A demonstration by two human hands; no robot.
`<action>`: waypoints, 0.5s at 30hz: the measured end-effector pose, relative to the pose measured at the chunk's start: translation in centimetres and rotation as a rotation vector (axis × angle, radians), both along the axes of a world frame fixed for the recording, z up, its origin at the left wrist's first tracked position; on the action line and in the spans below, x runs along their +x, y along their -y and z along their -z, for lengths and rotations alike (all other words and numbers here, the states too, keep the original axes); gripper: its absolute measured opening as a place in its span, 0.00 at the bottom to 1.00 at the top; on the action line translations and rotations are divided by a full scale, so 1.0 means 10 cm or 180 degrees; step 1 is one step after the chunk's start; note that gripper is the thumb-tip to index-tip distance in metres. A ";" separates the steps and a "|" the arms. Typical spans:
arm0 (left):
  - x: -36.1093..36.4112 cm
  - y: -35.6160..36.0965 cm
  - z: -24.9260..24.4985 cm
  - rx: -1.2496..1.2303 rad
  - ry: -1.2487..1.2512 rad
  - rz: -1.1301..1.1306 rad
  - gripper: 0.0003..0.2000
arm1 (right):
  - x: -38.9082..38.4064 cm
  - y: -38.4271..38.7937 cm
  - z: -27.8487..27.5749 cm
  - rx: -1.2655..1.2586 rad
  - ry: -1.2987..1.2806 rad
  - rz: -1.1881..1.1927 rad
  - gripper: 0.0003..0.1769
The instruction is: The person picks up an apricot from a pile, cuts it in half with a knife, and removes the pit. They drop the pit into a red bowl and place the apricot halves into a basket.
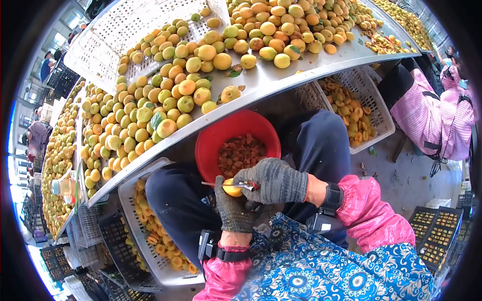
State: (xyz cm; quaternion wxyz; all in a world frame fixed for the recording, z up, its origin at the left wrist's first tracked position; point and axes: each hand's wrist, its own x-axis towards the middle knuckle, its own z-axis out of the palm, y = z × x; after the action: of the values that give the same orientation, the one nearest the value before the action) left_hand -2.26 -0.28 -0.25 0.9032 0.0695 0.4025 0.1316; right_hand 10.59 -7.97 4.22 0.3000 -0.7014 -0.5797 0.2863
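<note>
In my gloved left hand (234, 209) is a yellow apricot (231, 188), gripped between thumb and fingers. My right hand (277, 181), also in a grey knit glove, is closed around a small knife (246, 186). Its thin blade lies across the apricot, and the tip sticks out past my left thumb. Just beyond both hands, a red basin (205, 153) stands between my knees, with many brown apricot pits (240, 150) in it.
A metal table (278, 80) piled with whole apricots (163, 95) runs across the front. White crates of apricot halves stand at left (129, 213) and right (384, 118). A person in pink checks (416, 105) sits at right. Dark trays (436, 233) lie lower right.
</note>
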 end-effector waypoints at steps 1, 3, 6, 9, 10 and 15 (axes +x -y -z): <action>0.00 0.00 0.02 0.0096 0.0061 0.0025 0.27 | -0.03 0.02 0.00 -0.0001 -0.0001 0.0004 0.14; 0.03 -0.02 0.04 0.0193 -0.0110 -0.0061 0.27 | -0.09 0.06 0.01 0.0385 0.0247 0.0040 0.14; 0.01 -0.06 0.07 0.0221 -0.0329 -0.0221 0.26 | -0.20 0.09 0.02 0.0623 0.0350 0.0220 0.15; 0.02 -0.07 -0.06 0.0242 -0.0098 -0.0358 0.25 | -0.22 0.06 0.06 0.0913 0.0191 0.0383 0.16; 0.01 -0.07 -0.09 0.0470 -0.0136 -0.0317 0.26 | -0.22 0.05 0.07 0.1092 0.0017 0.0471 0.15; 0.07 -0.03 -0.36 0.0701 -0.0120 -0.0378 0.25 | -0.21 -0.02 0.03 0.1019 -0.0663 0.0552 0.14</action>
State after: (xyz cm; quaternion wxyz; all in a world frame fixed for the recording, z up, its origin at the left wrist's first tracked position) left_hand -1.58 0.04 3.38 0.8731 0.1467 0.4059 0.2269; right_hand 8.53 -7.81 3.94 0.4894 -0.6586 -0.5211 0.2346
